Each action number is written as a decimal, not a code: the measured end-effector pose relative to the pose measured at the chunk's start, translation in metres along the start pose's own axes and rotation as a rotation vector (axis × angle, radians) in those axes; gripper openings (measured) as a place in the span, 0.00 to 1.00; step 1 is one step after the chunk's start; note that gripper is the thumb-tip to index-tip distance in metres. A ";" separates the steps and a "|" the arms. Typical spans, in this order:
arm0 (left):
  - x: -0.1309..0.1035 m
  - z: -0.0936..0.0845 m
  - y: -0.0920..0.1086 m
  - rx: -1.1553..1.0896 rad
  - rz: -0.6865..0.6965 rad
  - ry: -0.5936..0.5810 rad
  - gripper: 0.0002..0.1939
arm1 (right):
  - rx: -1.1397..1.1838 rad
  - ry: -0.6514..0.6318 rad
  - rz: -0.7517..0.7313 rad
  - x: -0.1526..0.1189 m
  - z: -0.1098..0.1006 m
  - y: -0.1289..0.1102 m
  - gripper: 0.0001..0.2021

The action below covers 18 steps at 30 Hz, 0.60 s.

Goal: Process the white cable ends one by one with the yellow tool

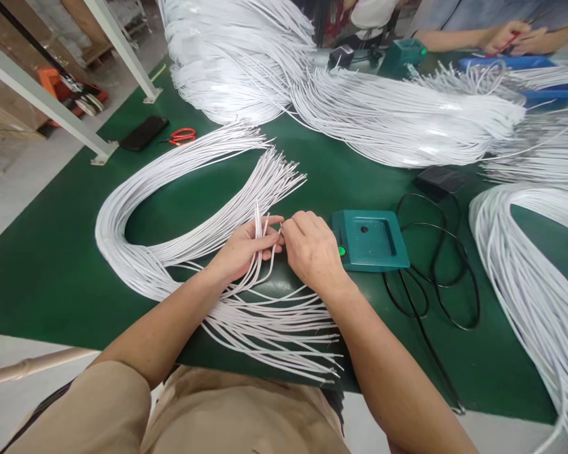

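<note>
My left hand [246,248] is closed around several white cables [257,234] whose ends stick up between its fingers. Right beside it, my right hand [311,250] is pinched at the tip of one white cable, touching the left fingertips. A curved bundle of white cables [118,217] lies on the left, with its ends fanned out behind my hands. Loose cable ends [284,328] spread below my wrists near the table's front edge. Just right of my right hand sits a teal device [370,241] with a square recess and a lit green button.
Large white cable bundles [407,116] lie across the back and another bundle [515,252] at the right. Black cords [435,284] coil beside the device. A black phone [144,132] and red-handled scissors [182,135] lie back left, near metal posts. A person's hands [511,39] work across the table.
</note>
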<state>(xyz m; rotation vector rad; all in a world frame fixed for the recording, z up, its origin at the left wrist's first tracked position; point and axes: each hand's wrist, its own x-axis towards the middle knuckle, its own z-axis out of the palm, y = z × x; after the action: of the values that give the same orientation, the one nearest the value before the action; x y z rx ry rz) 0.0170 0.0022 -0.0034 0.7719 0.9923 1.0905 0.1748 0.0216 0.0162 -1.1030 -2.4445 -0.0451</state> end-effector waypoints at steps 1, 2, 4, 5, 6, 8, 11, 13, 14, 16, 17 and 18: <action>0.001 -0.001 0.001 0.033 -0.006 0.021 0.22 | -0.046 -0.017 -0.009 0.000 -0.002 0.003 0.12; 0.002 -0.002 0.001 0.087 0.005 0.045 0.23 | -0.080 -0.028 0.009 0.000 -0.004 0.006 0.11; 0.004 -0.003 0.001 0.224 0.051 0.086 0.24 | -0.132 -0.061 0.075 -0.001 -0.007 0.013 0.09; 0.004 -0.003 0.001 0.293 0.074 0.102 0.24 | -0.150 -0.088 0.103 -0.002 -0.008 0.017 0.09; 0.004 -0.002 0.001 0.354 0.091 0.112 0.24 | -0.159 -0.123 0.120 -0.003 -0.009 0.020 0.08; 0.005 -0.001 0.001 0.448 0.110 0.125 0.24 | -0.151 -0.189 0.120 -0.005 -0.008 0.026 0.08; 0.005 0.000 -0.001 0.535 0.124 0.132 0.23 | -0.134 -0.219 0.112 -0.006 -0.007 0.030 0.09; 0.007 0.000 -0.003 0.566 0.130 0.129 0.23 | -0.135 -0.220 0.114 -0.004 -0.006 0.030 0.09; 0.008 -0.001 -0.004 0.576 0.133 0.127 0.23 | -0.137 -0.219 0.116 -0.004 -0.006 0.030 0.10; 0.010 -0.002 -0.007 0.591 0.136 0.127 0.24 | -0.146 -0.209 0.124 -0.003 -0.006 0.029 0.10; 0.012 -0.003 -0.008 0.601 0.137 0.128 0.24 | -0.151 -0.201 0.129 -0.002 -0.006 0.029 0.11; 0.013 -0.004 -0.010 0.612 0.137 0.128 0.24 | -0.154 -0.192 0.131 -0.002 -0.006 0.029 0.11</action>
<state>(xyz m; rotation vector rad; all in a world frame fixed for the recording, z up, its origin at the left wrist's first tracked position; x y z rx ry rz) 0.0183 0.0117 -0.0170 1.2891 1.4266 0.9636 0.1993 0.0390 0.0160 -1.3914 -2.5647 -0.0913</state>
